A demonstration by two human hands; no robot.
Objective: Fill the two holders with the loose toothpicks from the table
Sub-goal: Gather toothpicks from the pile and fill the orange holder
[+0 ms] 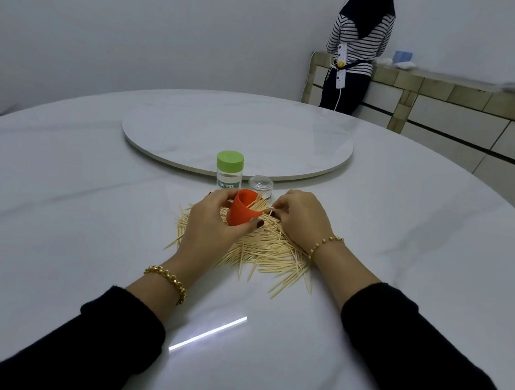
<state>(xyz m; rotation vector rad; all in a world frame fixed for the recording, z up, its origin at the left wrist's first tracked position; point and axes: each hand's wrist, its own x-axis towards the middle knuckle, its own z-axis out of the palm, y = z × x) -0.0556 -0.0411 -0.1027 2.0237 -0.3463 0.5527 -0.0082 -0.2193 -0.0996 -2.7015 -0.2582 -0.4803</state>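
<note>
My left hand (211,225) grips an orange holder (242,210), tilted with its open mouth toward the right; several toothpicks stick out of it. Beside that mouth, my right hand (301,218) pinches toothpicks at its fingertips. Both hands rest over a spread pile of loose toothpicks (263,249) on the white table (73,207). Behind the pile stands a clear holder with a green lid (229,170), upright and labelled TOOTHPICK. Next to it is a small clear lid or cap (261,186).
A round white turntable (237,135) lies in the table's middle, just behind the holders. A person in a striped top (357,46) stands at the far right by a tiled counter (450,97). A light streak reflects off the table between my forearms.
</note>
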